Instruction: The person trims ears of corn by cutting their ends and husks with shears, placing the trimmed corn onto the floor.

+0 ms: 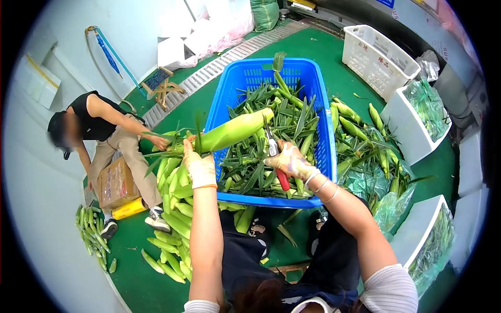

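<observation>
My left hand (200, 166), in a light glove, is closed around the leafy end of a green ear of corn (235, 130) still in its husk. The ear slants up to the right above a blue plastic basket (261, 200). Gripped in my gloved right hand (295, 160) are pruning shears (271, 142) with a red handle, their blades near the ear's pale tip. Green leaves and corn trimmings (250, 172) lie inside the basket. Husked-on corn ears (177, 221) are heaped on the floor below my left arm.
At left, a seated co-worker (99, 120) reaches a hand toward the corn pile, beside a cardboard box (117, 182). More corn (360, 130) and green plastic bags lie right of the basket. White foam boxes (409, 128) and a white crate (376, 68) stand farther right.
</observation>
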Action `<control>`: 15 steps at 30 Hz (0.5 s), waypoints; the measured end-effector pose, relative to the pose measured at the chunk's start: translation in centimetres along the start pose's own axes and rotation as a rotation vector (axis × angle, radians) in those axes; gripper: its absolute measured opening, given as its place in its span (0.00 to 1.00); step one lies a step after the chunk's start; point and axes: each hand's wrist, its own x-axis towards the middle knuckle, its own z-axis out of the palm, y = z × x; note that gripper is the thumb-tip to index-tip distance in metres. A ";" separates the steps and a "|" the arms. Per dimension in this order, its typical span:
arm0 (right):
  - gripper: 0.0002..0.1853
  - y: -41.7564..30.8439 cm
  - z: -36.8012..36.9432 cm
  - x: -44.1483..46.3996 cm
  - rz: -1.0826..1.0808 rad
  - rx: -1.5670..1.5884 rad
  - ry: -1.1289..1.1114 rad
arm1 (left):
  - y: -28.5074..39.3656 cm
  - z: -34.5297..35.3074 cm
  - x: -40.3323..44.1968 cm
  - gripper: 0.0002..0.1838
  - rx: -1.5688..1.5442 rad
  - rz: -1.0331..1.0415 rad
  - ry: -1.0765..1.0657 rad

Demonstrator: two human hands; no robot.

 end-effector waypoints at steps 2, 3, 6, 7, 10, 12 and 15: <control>0.15 3.1 1.6 1.0 -0.050 -0.333 0.300 | 1.2 0.7 -0.7 0.15 0.030 0.078 -0.041; 0.14 2.7 0.8 0.3 0.068 -0.269 0.217 | 2.4 1.2 -1.5 0.15 0.072 0.110 -0.145; 0.15 1.7 -0.9 -0.3 0.134 0.253 0.094 | 3.1 -0.7 1.2 0.17 -0.068 0.091 -0.114; 0.15 2.4 -0.5 0.3 0.155 0.543 -0.016 | 2.5 -1.1 1.0 0.17 0.009 0.137 -0.147; 0.13 -1.0 0.3 0.8 0.072 1.036 -0.059 | 0.7 0.9 -2.1 0.19 0.165 0.139 -0.151; 0.13 -1.4 1.1 2.1 0.046 1.152 0.110 | -0.4 1.7 -3.8 0.19 0.083 0.090 -0.188; 0.10 -0.4 0.0 3.9 0.075 1.208 0.253 | -1.1 1.6 -4.7 0.22 0.117 0.077 -0.312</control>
